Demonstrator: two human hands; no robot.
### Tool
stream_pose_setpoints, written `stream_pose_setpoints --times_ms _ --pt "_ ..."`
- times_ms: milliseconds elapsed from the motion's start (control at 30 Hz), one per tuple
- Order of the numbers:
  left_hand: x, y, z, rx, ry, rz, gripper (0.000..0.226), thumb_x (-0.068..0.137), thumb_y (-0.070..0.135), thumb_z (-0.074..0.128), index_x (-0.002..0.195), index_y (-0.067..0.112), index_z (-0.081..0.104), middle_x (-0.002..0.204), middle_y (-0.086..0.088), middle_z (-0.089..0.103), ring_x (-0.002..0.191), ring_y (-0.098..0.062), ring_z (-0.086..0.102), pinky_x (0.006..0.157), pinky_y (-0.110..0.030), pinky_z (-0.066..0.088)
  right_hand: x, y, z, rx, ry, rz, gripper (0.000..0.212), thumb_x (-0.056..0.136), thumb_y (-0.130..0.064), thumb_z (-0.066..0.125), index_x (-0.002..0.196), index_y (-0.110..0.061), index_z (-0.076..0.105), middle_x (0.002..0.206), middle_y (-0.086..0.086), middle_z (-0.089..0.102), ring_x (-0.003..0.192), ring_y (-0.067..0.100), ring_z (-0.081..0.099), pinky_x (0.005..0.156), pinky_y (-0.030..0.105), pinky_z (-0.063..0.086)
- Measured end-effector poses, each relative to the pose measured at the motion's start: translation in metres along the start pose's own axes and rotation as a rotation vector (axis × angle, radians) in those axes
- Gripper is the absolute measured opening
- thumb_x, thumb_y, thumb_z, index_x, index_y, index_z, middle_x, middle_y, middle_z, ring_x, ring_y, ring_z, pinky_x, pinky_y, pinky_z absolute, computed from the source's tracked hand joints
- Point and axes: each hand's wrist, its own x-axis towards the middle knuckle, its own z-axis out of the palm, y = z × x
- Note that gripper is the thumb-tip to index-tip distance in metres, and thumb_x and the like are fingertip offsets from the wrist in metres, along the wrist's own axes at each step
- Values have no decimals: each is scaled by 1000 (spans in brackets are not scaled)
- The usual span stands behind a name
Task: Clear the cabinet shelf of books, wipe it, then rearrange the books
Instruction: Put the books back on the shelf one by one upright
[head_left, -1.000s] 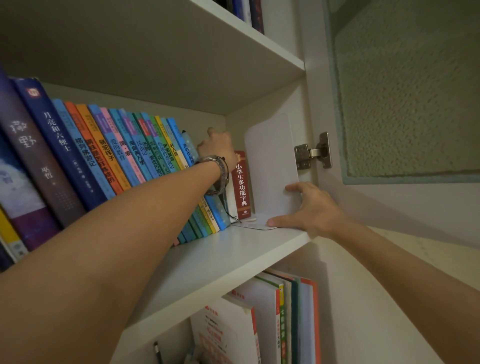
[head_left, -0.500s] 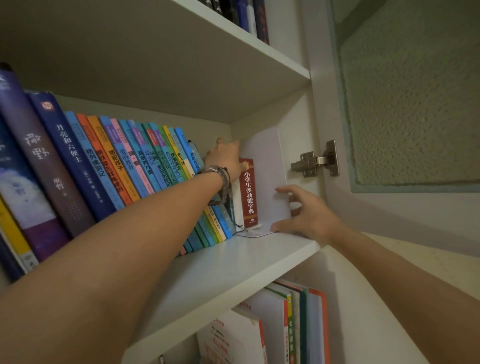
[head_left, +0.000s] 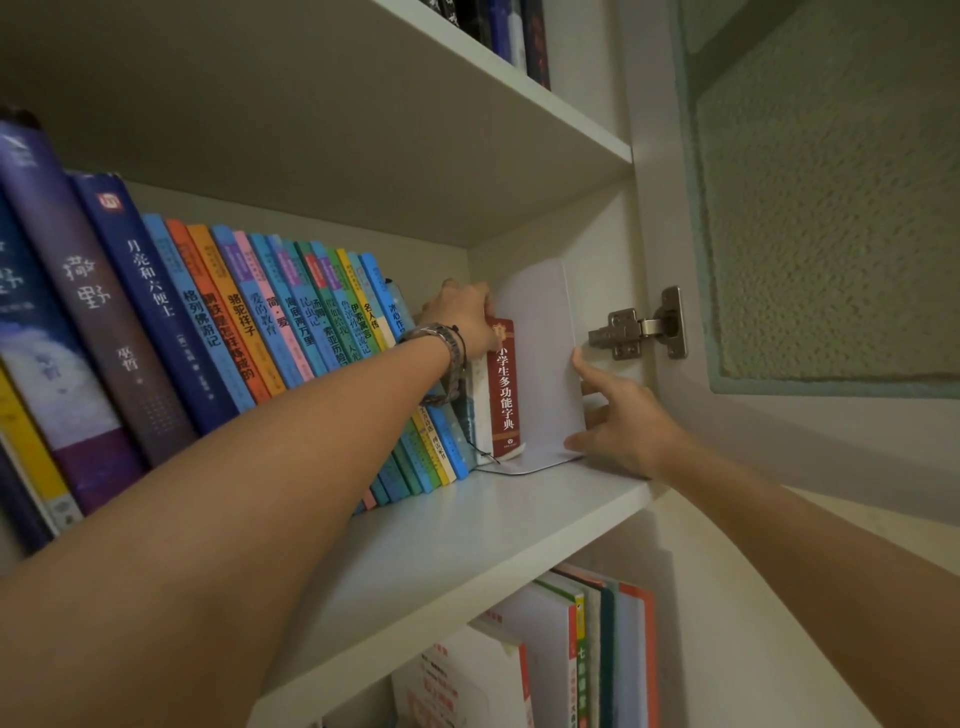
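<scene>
Across the middle of the frame we see the white cabinet shelf (head_left: 467, 525), its row of leaning books (head_left: 249, 332) filling the left half. At centre right, a white bookend (head_left: 545, 364) stands upright against a red dictionary (head_left: 503, 384), the last book in the row. Our left hand (head_left: 462, 317) curls its grip over the row's top end beside the dictionary. Our right hand (head_left: 623, 431) touches the bookend's outer edge, grip spread, fingers straight.

bookend (head_left: 545, 364) pushed left against red dictionary (head_left: 503, 384) | right hand (head_left: 618, 421) followed behind it
</scene>
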Motion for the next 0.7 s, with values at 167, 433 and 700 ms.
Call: stream_pose_setpoints --times_ms 167,433,700 --pt "0 1 0 -31 39 -10 26 84 20 70 106 14 56 121 -10 47 97 -22 56 77 -29 51 8 2 3 1 -68 -3 108 74 2 78 154 -26 11 122 0 52 100 22 62 94 34 51" --pt "-1 2 0 -64 65 -15 23 83 17 70 101 14 57 118 -9 47 88 -18 51 71 -26 47 26 0 20 -41 -160 4 121 72 -7 81 153 -25 -7 131 7 44 113 28 56 97 42 50" --pt "-4 2 -1 -66 62 -15 22 82 17 71 98 16 56 118 -8 47 89 -18 51 70 -25 46 30 8 24 3 -187 -18 120 73 -7 81 154 -24 -6 134 7 41 121 28 50 102 42 46"
